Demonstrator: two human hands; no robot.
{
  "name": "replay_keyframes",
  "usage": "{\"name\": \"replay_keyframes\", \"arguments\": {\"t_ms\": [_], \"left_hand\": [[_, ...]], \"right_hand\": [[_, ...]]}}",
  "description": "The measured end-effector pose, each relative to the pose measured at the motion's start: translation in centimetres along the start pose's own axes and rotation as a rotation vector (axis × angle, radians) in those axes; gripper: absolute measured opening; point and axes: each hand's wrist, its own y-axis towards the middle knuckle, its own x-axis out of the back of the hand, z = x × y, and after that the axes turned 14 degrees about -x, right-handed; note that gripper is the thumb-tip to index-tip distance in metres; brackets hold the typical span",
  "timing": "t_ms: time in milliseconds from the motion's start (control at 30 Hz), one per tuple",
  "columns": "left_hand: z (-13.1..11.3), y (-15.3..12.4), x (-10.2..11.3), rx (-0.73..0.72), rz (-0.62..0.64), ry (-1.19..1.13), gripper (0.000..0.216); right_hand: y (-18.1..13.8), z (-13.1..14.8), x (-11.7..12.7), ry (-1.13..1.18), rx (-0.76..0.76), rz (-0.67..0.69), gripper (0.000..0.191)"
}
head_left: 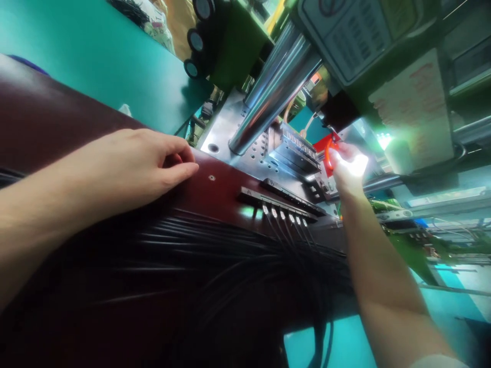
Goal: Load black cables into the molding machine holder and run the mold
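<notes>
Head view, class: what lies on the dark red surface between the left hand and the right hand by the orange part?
A row of small white connectors on black cables, set in a black bar, lies between the left hand and right hand.

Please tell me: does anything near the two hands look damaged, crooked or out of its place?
Nothing stands out. The black cables lie side by side, their small plugs seated in one row in the dark holder. The left hand rests on the dark red surface. The right hand holds something red; glare hides details.
</notes>
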Motion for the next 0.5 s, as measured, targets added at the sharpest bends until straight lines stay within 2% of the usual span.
{"name": "replay_keyframes", "arguments": {"t_ms": [267, 433, 500], "left_hand": [[1.1, 0.3, -0.6, -0.058, -0.039, 0.019, 0.072], [0.1, 0.0, -0.1, -0.023, -0.025, -0.025, 0.072], [-0.4, -0.1, 0.1, 0.000, -0.015, -0.033, 0.061]], "right_hand": [[1.2, -0.3, 1.1, -0.190, 0.090, 0.028, 0.041], [-0.1, -0.1, 0.7, -0.228, 0.060, 0.086, 0.035], [-1.1, -0.1, 0.6, -0.196, 0.050, 0.127, 0.032]]}}
